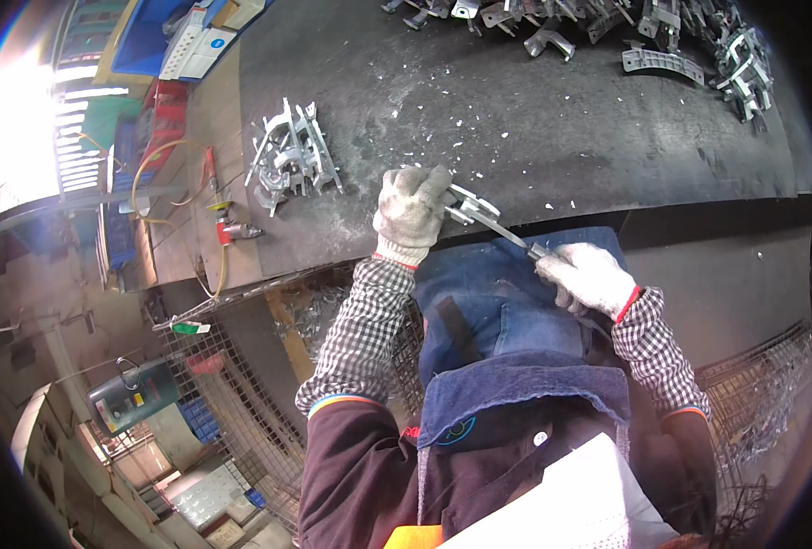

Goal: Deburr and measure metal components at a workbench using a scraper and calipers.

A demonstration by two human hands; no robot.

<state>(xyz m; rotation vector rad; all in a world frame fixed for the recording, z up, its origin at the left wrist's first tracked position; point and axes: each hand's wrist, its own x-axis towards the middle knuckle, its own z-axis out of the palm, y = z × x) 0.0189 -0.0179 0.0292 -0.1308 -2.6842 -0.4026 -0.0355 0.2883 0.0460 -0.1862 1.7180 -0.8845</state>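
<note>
Just off the near edge of the table (626, 146), the gloved right hand (589, 277) is wrapped round the end of a long metal tool (508, 235). At that edge, the gloved left hand (411, 212) grips a silver part (474, 199) against the tool. On the table's left side lie a red power tool (234, 231) and a small pile of parts (293, 157). A metal heap (664, 23) lines the table's far edge.

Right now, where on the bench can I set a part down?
Widest free patch: the benchtop right of the chips, between the far heap and near edge. A smaller one lies beyond the left pile. Crowded: heap, pile and around the left hand.
</note>
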